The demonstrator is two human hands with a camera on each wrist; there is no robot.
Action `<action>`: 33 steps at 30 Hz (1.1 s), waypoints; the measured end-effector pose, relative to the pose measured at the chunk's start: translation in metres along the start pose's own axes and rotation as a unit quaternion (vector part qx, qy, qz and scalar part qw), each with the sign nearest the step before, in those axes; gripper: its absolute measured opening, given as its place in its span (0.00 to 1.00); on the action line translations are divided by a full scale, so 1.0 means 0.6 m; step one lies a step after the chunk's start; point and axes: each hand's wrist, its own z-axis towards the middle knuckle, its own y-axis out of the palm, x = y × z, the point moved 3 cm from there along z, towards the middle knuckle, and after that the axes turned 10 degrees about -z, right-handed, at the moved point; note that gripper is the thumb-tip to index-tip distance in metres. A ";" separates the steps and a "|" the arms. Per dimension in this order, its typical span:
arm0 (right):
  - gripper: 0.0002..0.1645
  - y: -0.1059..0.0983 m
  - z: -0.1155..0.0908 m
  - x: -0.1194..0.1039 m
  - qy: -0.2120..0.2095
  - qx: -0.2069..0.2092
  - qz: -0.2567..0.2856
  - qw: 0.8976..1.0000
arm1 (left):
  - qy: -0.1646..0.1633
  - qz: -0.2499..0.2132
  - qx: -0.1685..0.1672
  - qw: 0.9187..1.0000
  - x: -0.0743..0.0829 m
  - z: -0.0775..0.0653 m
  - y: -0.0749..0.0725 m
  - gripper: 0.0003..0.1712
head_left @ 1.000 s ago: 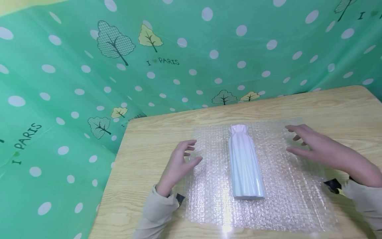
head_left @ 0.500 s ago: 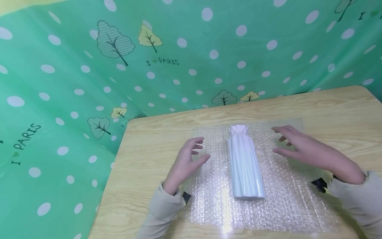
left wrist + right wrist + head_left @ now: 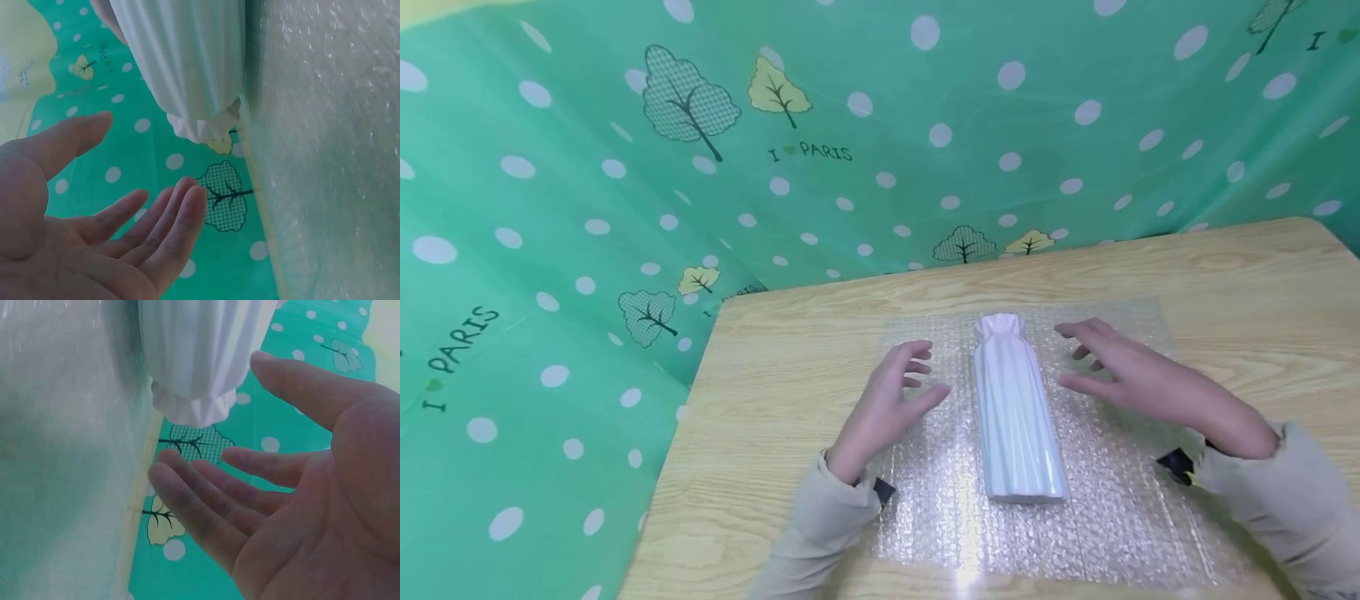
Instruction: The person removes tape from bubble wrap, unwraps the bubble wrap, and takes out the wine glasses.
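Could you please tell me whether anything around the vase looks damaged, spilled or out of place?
Nothing stands out. The vase lies on its side on the spread bubble wrap, with no visible chip, crack or spill, though its underside is hidden.
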 end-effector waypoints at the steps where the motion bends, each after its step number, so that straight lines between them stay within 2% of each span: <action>1: 0.40 0.003 0.001 -0.001 -0.001 0.001 0.003 1.000 | -0.006 -0.005 -0.002 1.000 -0.001 0.001 0.002 0.37; 9: 0.42 0.033 0.012 -0.009 0.005 0.008 0.034 0.999 | -0.043 -0.053 -0.020 0.997 -0.008 0.002 0.025 0.43; 15: 0.42 0.047 0.013 -0.014 0.016 0.002 0.061 0.998 | -0.074 -0.072 -0.029 0.994 -0.011 0.003 0.040 0.46; 27: 0.40 0.056 0.014 -0.014 0.012 0.002 0.078 0.997 | -0.084 -0.063 -0.056 0.993 -0.007 0.006 0.069 0.47; 33: 0.40 0.061 0.016 -0.014 0.012 0.000 0.089 0.996 | -0.069 -0.062 -0.083 0.992 -0.007 0.005 0.080 0.45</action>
